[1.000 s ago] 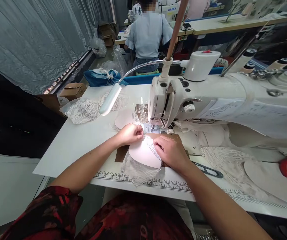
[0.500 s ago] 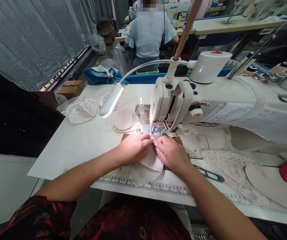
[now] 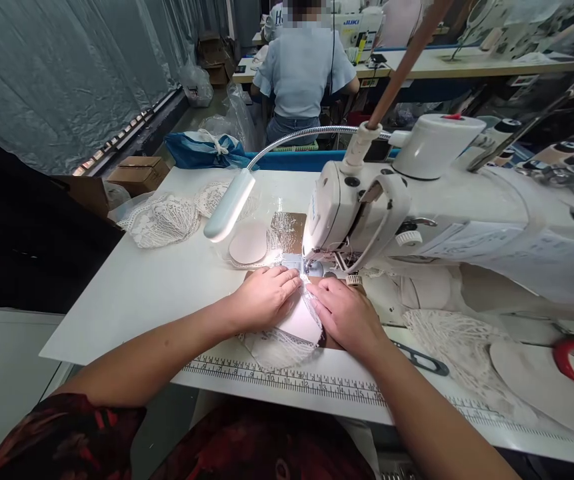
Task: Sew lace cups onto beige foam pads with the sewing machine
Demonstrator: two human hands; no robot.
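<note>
Hands point(image 3: 267, 299) point(image 3: 344, 313) pressing lace piece point(image 3: 287, 337), sewing machine point(image 3: 417, 213)

Both forearms are stretched forward and angled inward. The left hand point(image 3: 265, 297) is laid palm-down, fingers extended. The right hand point(image 3: 345, 313) is laid palm-down beside it, with the fingertips of the two nearly met.
</note>
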